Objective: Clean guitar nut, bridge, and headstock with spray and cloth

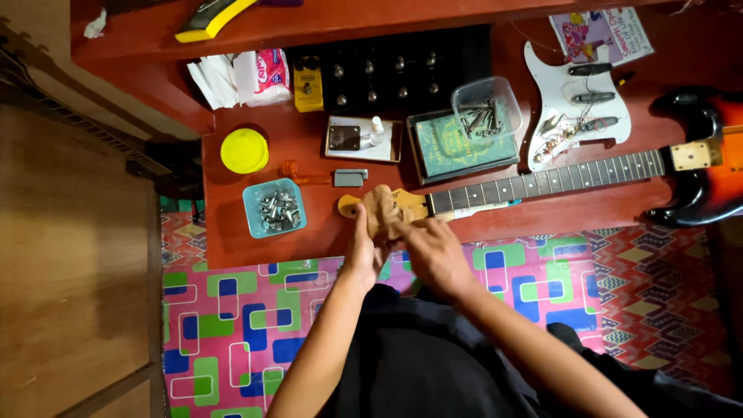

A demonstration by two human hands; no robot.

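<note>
A brown cloth [380, 210] lies bunched over the headstock [350, 205] of a guitar neck [542, 178] that rests across a red-brown table [232, 232]. My left hand [362, 249] grips the cloth's near left side and the headstock's edge. My right hand [429, 248] pinches the cloth from the right, fingers pointing left. The neck runs right to a sunburst guitar body [708, 166].
On the table stand a blue tub of metal parts [274, 207], a yellow lid [244, 150], a clear tub of tuning pegs [486, 108] on a green book [462, 145], a white pickguard with wires [573, 101] and a yellow pedal [308, 83]. A patterned mat [232, 325] covers the floor.
</note>
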